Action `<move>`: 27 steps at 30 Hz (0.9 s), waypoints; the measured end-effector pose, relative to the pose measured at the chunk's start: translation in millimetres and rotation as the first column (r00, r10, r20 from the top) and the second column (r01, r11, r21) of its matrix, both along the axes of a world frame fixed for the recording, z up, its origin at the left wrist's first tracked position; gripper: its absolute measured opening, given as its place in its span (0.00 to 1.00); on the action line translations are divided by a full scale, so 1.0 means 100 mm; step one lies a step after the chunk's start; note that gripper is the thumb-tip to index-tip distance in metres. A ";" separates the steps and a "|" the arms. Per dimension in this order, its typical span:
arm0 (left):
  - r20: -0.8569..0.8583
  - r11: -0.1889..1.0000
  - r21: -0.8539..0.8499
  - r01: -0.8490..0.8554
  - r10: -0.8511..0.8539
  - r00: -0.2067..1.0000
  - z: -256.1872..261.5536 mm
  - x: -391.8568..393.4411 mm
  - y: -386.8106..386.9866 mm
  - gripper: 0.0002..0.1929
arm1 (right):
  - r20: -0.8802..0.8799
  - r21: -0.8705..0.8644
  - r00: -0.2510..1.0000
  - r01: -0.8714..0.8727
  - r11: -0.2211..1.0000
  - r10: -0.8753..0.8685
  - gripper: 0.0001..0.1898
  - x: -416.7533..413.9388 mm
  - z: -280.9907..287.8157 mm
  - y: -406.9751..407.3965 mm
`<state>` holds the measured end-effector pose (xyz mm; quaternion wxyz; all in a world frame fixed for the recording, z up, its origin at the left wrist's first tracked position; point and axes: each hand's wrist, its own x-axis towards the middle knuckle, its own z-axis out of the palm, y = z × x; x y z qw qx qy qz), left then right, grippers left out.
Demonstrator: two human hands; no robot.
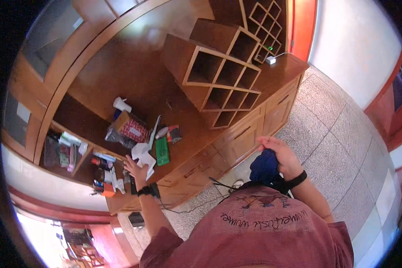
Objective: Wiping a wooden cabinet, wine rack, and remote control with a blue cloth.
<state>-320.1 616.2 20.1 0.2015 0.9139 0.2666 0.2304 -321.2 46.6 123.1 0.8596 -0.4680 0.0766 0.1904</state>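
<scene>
My left hand (137, 171) reaches to the wooden cabinet's counter, fingers spread, at a white paper-like item (142, 154); whether it grips the item I cannot tell. Beside that item lie a green flat case (162, 151), a red-and-black packet (174, 134) and a light, thin upright item (154, 132). A box with a red patterned side (134, 130), partly in clear plastic, stands behind, near a white cup (122, 104). My right hand (281, 155) is in front of my body, above the floor, closed on a bunched dark blue cloth (264, 166).
A diamond-shaped wooden rack (226, 72) stands on the counter, with a white adapter (270, 60) and its cable farther right. Open shelves (87, 156) at the left hold small items. Drawers (243, 134) line the counter's front. A dark cable (184, 211) trails over the tiled floor (325, 134).
</scene>
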 end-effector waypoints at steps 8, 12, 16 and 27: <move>0.276 0.721 -0.365 0.589 -0.520 0.808 0.63 0.35 -1.81 0.43 | 0.328 0.011 0.912 0.258 0.966 -0.247 0.18 0.03 0.45 -0.42; 0.271 0.502 -0.687 0.526 -0.496 0.825 0.92 0.60 -2.80 0.43 | 0.660 0.256 0.545 0.484 0.837 -0.517 0.34 -0.13 0.73 -1.08; 0.323 0.413 -0.741 0.530 -0.472 0.820 0.88 1.09 -3.37 0.44 | 0.310 0.560 0.529 0.570 0.601 -0.790 0.29 -0.20 -0.17 -0.99; 0.320 0.410 -0.864 0.293 -0.003 0.948 0.80 1.50 -3.82 0.15 | 0.118 -0.626 0.920 0.360 0.691 -0.373 0.14 -1.29 -1.23 -1.54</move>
